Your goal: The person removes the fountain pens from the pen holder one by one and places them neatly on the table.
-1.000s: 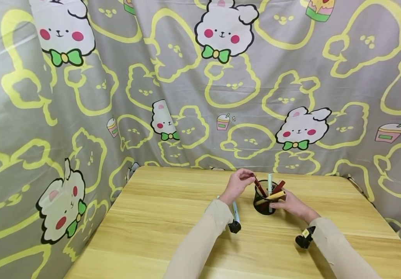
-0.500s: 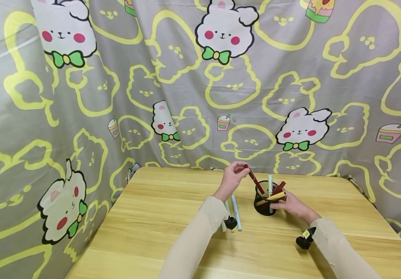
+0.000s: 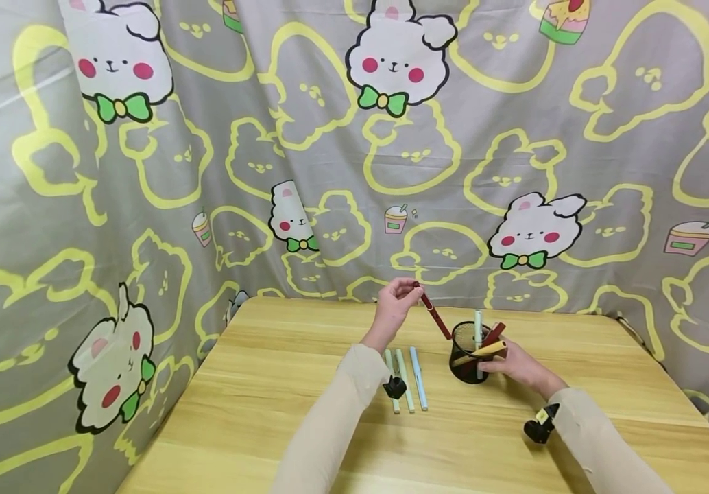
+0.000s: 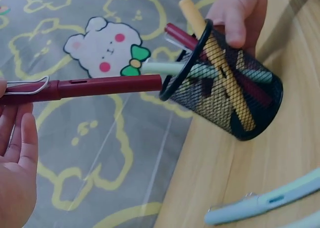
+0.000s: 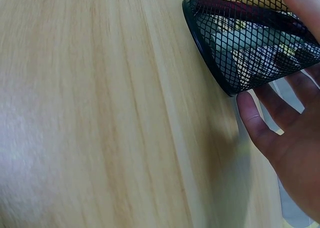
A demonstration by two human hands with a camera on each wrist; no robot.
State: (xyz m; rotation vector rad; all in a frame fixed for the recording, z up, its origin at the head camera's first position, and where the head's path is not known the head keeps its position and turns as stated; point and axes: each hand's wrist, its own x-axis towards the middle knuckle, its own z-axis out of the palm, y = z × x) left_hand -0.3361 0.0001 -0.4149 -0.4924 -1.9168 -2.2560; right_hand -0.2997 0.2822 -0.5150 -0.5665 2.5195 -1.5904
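Note:
My left hand [image 3: 391,312] pinches a dark red pen [image 4: 110,85] near its clip end. The pen's other end is right at the rim of a black mesh pen holder [image 4: 210,105], overlapping it in the left wrist view. My right hand [image 3: 524,363] grips the holder from the right, its thumb and fingers on either side of the mesh in the right wrist view. Inside the holder lean a yellow pen [image 4: 192,12], another dark red pen [image 4: 180,36] and a pale green pen [image 4: 165,67].
On the wooden table [image 3: 305,357], left of the holder, lie a light blue pen [image 3: 418,377] and two pale green pens [image 3: 405,381], roughly side by side. A patterned grey curtain [image 3: 330,137] hangs along the table's back and left side.
My left hand has moved left and slightly up, drawing the dark red pen out of the holder. The right hand and the holder have stayed nearly in place.

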